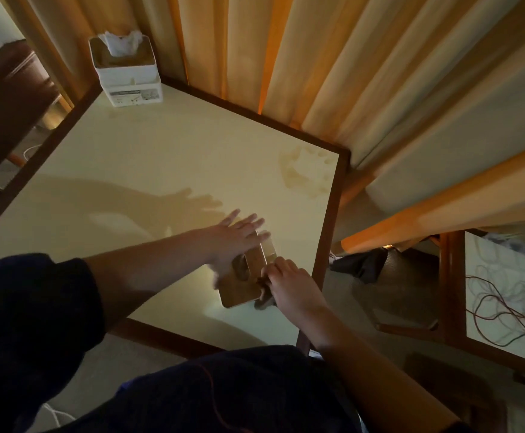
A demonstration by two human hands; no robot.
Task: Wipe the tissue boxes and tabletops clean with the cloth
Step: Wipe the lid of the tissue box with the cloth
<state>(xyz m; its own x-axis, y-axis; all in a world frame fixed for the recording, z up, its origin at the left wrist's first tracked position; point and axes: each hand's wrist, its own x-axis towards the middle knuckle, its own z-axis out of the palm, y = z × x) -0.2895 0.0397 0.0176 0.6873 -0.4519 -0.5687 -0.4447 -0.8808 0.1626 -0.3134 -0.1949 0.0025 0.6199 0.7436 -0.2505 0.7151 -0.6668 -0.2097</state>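
- We saw the tabletop (148,170) spread pale under both hands, its dark wooden rim just right of the right hand.
- A white tissue box (128,73) stood well beyond our left hand, at the far corner.
- Our left hand (233,240) lay flat, fingers straight, on a wooden lid (244,284).
- Our right hand (289,284) pinched a dark cloth (262,300) against the lid's near edge.

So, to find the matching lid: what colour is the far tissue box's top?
Tan, wood-toned, on the white tissue box, seen in the head view.
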